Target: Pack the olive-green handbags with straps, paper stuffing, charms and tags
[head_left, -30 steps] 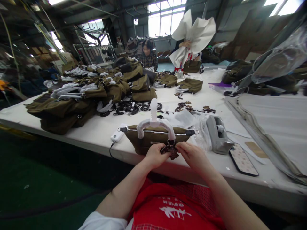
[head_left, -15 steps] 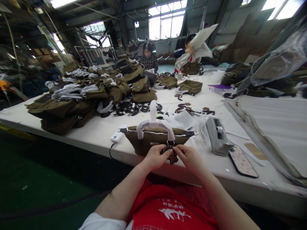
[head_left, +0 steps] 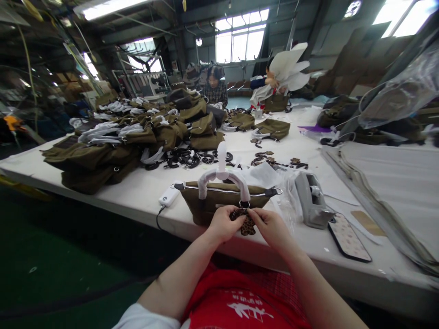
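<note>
An olive handbag (head_left: pixel 219 199) with a silver zipper stands upright at the table's front edge, its handle (head_left: pixel 242 183) wrapped in white material. From a ring at the right base of the handle hangs a leopard-print charm (head_left: pixel 247 226). My left hand (head_left: pixel 222 224) pinches the dark strap part of the charm from the left. On the other side, the fingertips of my right hand (head_left: pixel 269 225) close on the charm's top, just under the ring. Both hands are in front of the bag, nearly touching.
Piled olive bags (head_left: pixel 99 160) cover the table's left. Black straps (head_left: pixel 187 157) and leopard-print charms (head_left: pixel 267 157) lie behind the handbag. To the right are a grey tape dispenser (head_left: pixel 313 201) and a phone (head_left: pixel 350 237). Two people are across the table.
The charm has turned, so its spotted face shows more clearly. Both hands stay almost in place. Across the table, a person's white sheets have spread out.
</note>
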Demonstrator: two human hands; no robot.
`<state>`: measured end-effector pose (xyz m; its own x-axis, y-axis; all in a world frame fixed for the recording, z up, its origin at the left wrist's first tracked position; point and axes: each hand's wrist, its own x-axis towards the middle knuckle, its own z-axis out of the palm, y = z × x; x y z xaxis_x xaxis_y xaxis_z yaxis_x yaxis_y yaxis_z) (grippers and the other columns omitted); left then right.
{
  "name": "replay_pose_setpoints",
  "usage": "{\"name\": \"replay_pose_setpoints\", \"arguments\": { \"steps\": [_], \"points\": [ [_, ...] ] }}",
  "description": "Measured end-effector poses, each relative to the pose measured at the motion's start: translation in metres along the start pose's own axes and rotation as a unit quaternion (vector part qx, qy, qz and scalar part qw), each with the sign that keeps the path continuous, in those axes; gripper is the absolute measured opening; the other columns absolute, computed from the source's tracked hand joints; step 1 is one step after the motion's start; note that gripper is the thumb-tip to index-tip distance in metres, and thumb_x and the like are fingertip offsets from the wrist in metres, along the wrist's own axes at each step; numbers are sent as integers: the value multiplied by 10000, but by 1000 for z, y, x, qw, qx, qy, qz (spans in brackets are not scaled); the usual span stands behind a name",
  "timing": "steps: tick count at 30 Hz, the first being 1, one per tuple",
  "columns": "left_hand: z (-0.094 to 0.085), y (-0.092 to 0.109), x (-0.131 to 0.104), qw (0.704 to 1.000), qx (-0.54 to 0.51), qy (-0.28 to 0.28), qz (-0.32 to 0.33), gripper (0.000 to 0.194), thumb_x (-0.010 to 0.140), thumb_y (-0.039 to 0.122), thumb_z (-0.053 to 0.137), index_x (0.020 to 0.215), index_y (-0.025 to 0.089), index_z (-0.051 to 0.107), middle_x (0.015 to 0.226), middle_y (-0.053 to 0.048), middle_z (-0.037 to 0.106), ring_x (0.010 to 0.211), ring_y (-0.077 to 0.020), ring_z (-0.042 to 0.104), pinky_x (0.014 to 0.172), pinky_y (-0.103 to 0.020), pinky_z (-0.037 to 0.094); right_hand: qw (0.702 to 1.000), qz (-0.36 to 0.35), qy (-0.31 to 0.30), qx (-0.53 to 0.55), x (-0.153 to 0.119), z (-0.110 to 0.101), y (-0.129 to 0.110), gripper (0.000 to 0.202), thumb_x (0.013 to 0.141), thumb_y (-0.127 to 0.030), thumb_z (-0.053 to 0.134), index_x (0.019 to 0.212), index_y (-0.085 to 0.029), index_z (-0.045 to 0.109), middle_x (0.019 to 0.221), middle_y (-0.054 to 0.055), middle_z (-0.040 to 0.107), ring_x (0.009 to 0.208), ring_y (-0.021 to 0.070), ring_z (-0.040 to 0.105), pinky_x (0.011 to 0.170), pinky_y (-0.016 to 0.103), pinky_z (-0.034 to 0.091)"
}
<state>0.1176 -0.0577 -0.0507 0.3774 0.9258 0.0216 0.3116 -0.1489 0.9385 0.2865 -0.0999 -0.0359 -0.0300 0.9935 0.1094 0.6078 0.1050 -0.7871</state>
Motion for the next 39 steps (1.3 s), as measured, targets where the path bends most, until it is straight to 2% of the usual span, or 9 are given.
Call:
{"name": "replay_pose_setpoints", "arguments": {
  "steps": [4,9,15,20,23,28,32,35,39],
  "points": [
    [-3,5,-3,1000,21,-12,15,224,785,343,648,871,149,720,779,-47,719,708,-168,636,645,-245,475,999,16,-16,-46,0,2,-3,460,949,-498,398,743,-207,688,709,40,701,636,193,610,571,280,400],
    [-2,7,-4,999,-44,-3,17,267,851,373,569,902,166,730,874,-56,736,806,-182,651,723,-257,498,999,-9,-20,46,3,9,1,457,947,-510,382,711,-191,609,668,21,638,636,167,566,583,263,414],
    [3,7,1,983,-157,36,-87,271,760,399,655,767,135,715,615,-15,645,552,-118,542,553,-234,432,988,22,-116,102,7,-2,8,478,901,-578,421,705,-174,586,609,-13,542,586,133,480,541,244,371],
    [3,18,-1,949,-275,22,-151,383,571,431,814,762,118,703,658,-15,644,579,-108,539,550,-227,415,983,16,-140,116,8,-8,4,474,887,-583,455,687,-176,590,594,-17,545,569,123,460,528,241,364],
    [5,17,-2,941,-298,16,-161,427,543,466,827,731,112,680,636,-8,621,555,-100,523,528,-225,400,980,10,-148,131,8,-6,3,473,887,-585,455,716,-174,613,611,-11,579,572,126,484,533,243,385],
    [6,10,-3,972,-195,58,-120,320,657,432,756,729,130,681,647,-9,633,580,-110,530,556,-231,411,996,-10,-94,-1,2,-7,-2,490,934,-544,393,659,-189,590,582,0,588,553,143,516,508,258,346],
    [-5,8,-6,993,-86,76,-29,269,754,415,682,720,148,688,646,-6,639,614,-124,543,582,-232,408,988,-40,32,-146,-11,-11,-10,319,949,-458,453,873,-217,647,783,31,689,672,182,607,593,289,386],
    [-15,9,-9,994,-86,71,-15,245,760,386,683,706,148,670,622,8,613,602,-114,520,577,-227,393,982,-72,89,-147,-17,-11,-17,225,934,-395,509,993,-225,644,906,46,696,710,179,612,640,299,418],
    [-18,13,-11,989,-134,57,-19,251,741,381,710,686,146,639,623,19,589,606,-104,506,581,-220,396,986,-104,78,-105,-17,-6,-27,193,922,-344,521,1003,-222,647,884,49,682,733,175,605,649,293,433]
  ]
}}
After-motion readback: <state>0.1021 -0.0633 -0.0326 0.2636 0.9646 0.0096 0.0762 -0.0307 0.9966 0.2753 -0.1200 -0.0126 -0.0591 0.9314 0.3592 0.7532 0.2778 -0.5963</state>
